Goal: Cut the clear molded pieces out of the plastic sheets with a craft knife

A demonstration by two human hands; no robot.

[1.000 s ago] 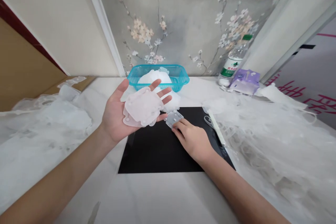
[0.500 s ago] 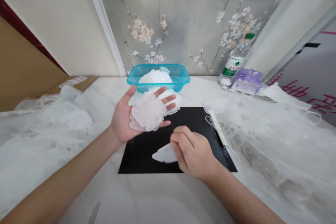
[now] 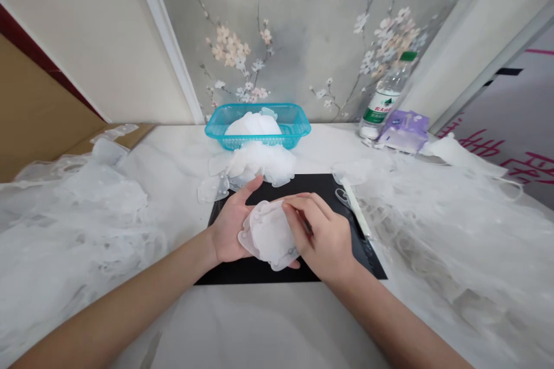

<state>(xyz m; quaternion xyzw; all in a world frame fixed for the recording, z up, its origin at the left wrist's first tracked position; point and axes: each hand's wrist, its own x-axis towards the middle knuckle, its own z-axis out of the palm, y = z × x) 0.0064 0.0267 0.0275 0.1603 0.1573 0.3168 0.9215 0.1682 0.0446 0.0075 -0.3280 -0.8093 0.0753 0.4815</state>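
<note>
My left hand lies palm up over the black mat, carrying a small stack of thin, frosted plastic pieces with rounded, scalloped edges and small round bumps. My right hand is closed, thumb and fingers pinching the right edge of the top piece against the stack. Most of my left fingers are hidden beneath the stack and behind my right hand. Just beyond lies a heap of similar frosted pieces, partly over the mat's far edge.
Behind the heap stands a blue basket with white pieces in it. Cloudy plastic scrap is piled on the left and right. A white-handled tool lies on the mat's right side. A water bottle and purple packet stand back right.
My left hand has come down and nearer with its stack, uncovering the heap. My right hand has brought its plastic piece from above the mat onto the stack.
</note>
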